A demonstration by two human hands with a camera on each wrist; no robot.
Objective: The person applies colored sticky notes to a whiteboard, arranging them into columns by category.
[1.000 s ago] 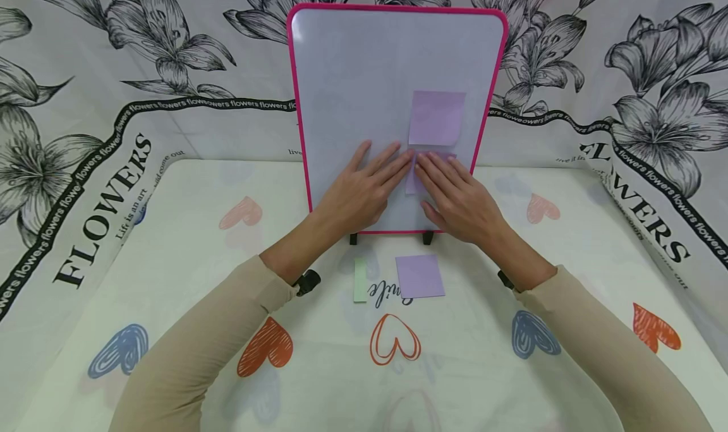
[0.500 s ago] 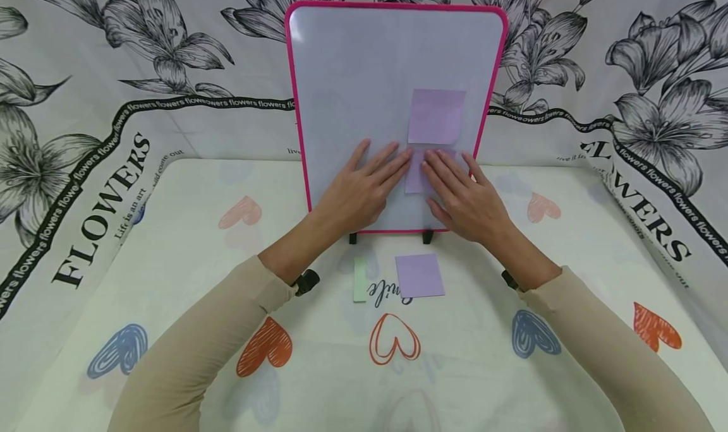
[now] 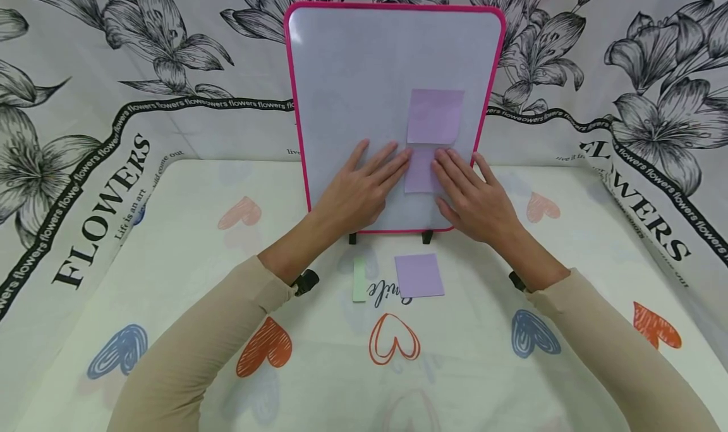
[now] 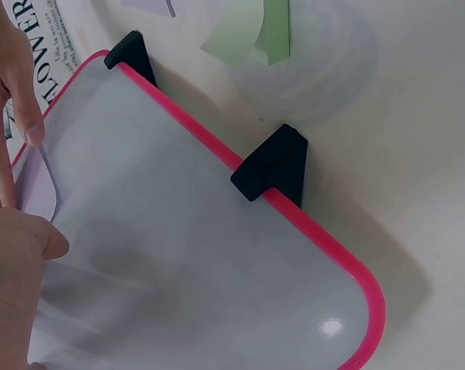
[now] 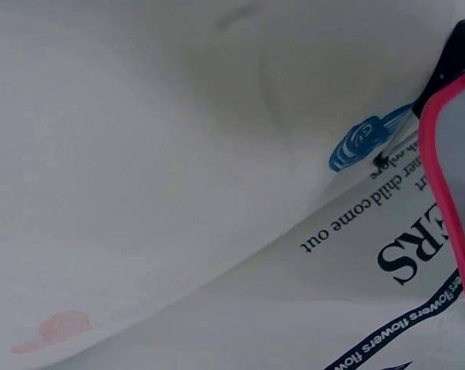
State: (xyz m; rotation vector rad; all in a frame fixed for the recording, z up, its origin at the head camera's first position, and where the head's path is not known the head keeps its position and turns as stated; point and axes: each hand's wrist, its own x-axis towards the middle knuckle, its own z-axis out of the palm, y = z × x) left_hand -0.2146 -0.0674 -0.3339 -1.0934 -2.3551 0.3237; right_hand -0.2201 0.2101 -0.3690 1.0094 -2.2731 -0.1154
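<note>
A whiteboard with a pink frame stands upright on the table, with two purple sticky notes on its right half. The upper sticky note is fully visible; just below it is the lower sticky note, partly hidden by fingers. My left hand lies on the board with straight, spread fingers, its fingertips at the lower note's left edge. Straight fingers of my right hand rest on the right part of that note. In the left wrist view, the lower note shows between the hands; the right wrist view shows no hand.
Black stand feet hold the board's bottom edge. In front lie a purple sticky note pad and a narrow green sticky note pad. A flower-printed cloth rises behind; printed hearts cover the table.
My right hand has slid rightward across the lower sticky note, uncovering more of it, and its index finger has spread away. My left hand has stayed in place.
</note>
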